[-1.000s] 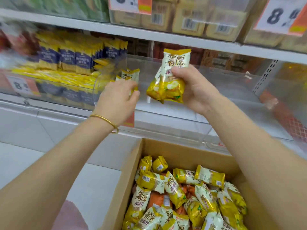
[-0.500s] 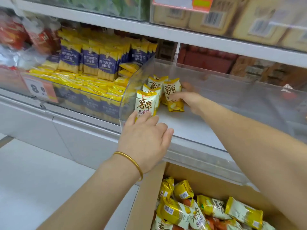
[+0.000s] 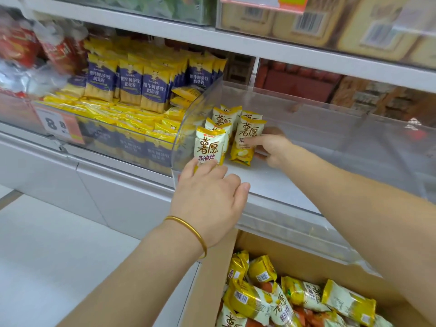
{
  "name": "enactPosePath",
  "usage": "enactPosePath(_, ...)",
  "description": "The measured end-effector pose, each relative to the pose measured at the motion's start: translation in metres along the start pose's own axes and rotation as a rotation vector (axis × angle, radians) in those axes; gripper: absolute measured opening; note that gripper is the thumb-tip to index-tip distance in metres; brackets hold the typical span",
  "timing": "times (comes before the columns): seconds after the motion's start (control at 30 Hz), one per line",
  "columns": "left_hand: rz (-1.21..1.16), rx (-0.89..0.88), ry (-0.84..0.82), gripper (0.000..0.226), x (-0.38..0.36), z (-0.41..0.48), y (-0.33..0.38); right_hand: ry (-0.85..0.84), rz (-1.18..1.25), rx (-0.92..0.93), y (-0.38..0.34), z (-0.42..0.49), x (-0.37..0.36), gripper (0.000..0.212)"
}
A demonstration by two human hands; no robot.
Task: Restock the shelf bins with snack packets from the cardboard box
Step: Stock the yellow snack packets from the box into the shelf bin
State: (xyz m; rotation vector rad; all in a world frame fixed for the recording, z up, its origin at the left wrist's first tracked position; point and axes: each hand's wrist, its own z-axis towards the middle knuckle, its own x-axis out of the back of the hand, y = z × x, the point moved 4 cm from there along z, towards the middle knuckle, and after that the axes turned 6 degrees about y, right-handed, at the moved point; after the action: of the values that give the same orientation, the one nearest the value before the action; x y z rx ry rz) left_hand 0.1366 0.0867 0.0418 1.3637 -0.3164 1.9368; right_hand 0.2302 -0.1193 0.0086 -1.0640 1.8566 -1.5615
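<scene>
Right grip (image 3: 273, 148) is holding an upright snack packet (image 3: 246, 138), thumb across its face and fingers behind. Left grip (image 3: 207, 199) is resting curled fingertips on the foot of the front packet (image 3: 210, 147), with the thumb standing apart and clamping nothing. White shelf (image 3: 271, 47) is running across the frame from 9 to 3 o'clock. Clear bin (image 3: 295, 220) is sitting at centre, the task's packets standing in two short rows at its 9 o'clock end beside the curved wall. Cardboard box (image 3: 212, 267) is lying open at 5 o'clock, with loose packets (image 3: 252, 300) piling inside. Blue-and-yellow packs (image 3: 151, 88) are filling the neighbouring bin at 10 o'clock, behind a price tag (image 3: 59, 125). Gold bangle (image 3: 191, 230) is circling the left wrist.
</scene>
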Motion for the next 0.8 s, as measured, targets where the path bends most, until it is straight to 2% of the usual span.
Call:
enactPosePath(0.1, 0.002, 0.003, -0.01, 0.086, 0.0, 0.0, 0.0, 0.072, -0.104, 0.091, -0.003, 0.0, -0.009, 0.059)
enactPosePath(0.2, -0.006, 0.002, -0.002, 0.085, 0.001, -0.001, 0.0, 0.146, -0.284, 0.164, -0.007, -0.001, -0.013, 0.051)
enactPosePath(0.37, 0.012, -0.015, -0.016, 0.084, 0.001, 0.001, 0.0, 0.17, -0.398, 0.14, -0.012, -0.011, -0.007, 0.071)
enactPosePath(0.43, 0.016, -0.022, -0.022, 0.082, 0.001, 0.0, -0.001, 0.177, -0.391, 0.167, -0.022, -0.029, 0.0, 0.07)
enactPosePath(0.5, -0.015, -0.039, 0.01, 0.076, 0.006, 0.0, 0.0, 0.151, -0.328, 0.245, -0.035, -0.061, 0.013, 0.061)
enactPosePath(0.6, -0.06, -0.143, 0.163, 0.054, 0.026, -0.005, 0.011, 0.081, -0.254, 0.491, -0.048, -0.146, 0.044, 0.038)
enactPosePath(0.7, -0.164, -0.282, 0.232, 0.043, 0.042, -0.025, 0.033, 0.018, -0.361, 0.697, -0.023, -0.234, 0.081, 0.039)
enactPosePath(0.8, -0.197, -0.372, 0.179, 0.039, 0.037, -0.054, 0.057, -0.077, -0.594, 0.588, 0.048, -0.268, 0.113, 0.035)
